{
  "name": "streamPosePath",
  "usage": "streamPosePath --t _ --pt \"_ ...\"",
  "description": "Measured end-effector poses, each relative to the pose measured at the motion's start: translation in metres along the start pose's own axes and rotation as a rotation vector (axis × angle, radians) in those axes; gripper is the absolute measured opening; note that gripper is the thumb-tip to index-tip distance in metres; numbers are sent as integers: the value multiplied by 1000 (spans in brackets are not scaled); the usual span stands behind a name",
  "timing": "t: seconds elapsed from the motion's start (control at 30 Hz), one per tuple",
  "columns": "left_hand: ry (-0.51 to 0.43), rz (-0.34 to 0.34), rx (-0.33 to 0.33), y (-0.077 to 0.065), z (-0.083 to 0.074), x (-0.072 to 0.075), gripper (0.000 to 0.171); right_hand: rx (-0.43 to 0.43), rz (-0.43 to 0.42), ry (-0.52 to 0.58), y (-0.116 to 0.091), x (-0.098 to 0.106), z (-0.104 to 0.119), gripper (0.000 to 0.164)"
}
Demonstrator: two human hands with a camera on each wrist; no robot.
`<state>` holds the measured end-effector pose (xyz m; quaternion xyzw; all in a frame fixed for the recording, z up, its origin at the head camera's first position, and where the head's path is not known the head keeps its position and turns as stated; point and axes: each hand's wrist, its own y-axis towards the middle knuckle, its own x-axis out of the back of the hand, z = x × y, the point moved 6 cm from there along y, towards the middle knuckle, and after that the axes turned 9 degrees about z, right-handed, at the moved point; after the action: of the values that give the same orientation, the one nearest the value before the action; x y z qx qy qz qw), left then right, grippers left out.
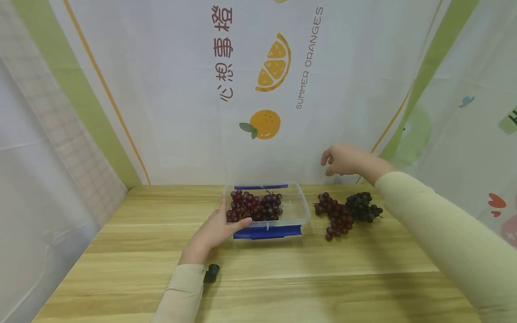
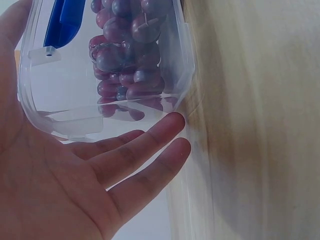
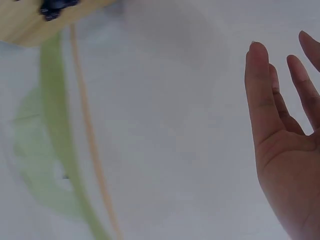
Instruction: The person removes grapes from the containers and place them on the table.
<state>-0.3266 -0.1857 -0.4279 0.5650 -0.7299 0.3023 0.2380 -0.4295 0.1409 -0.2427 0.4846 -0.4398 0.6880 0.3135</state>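
A clear plastic food container (image 1: 296, 204) with blue side latches (image 1: 267, 232) stands on the wooden table, holding dark red grapes (image 1: 246, 204). My left hand (image 1: 214, 229) rests at its left end, thumb along the front rim. Straight, spread fingers (image 2: 145, 150) lie against the container's end in the left wrist view. Over the back right of the table, my right hand (image 1: 343, 160) hovers with loosely bent fingers and nothing in them. Below it, a bunch of red grapes (image 1: 337, 215) touches a bunch of black grapes (image 1: 362, 206).
The wooden table (image 1: 161, 251) ends at the back against a white hanging cloth (image 1: 181, 134) printed with oranges and lettering. More cloth (image 1: 464, 148) hangs at the right side. A small black object (image 1: 212, 273) sits at my left wrist.
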Motion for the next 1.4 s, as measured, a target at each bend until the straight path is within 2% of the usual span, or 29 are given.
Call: streamPosePath --t 0.17,0.3,0.6,0.97,1.23,1.4 --pt "1 0 5 -1 0 1 133 37 10 -62 12 -1 40 34" --pt "-7 3 7 -2 0 1 133 75 23 -64 19 -4 70 33" --pt "-11 7 7 0 1 0 134 149 36 -81 33 -17 115 32" --pt "-4 15 9 1 3 2 134 171 60 -90 53 -46 141 32" --pt "-4 14 13 0 3 1 134 173 95 -77 63 -72 151 33" --pt "-3 9 13 0 4 2 135 173 106 -88 66 -82 154 34"
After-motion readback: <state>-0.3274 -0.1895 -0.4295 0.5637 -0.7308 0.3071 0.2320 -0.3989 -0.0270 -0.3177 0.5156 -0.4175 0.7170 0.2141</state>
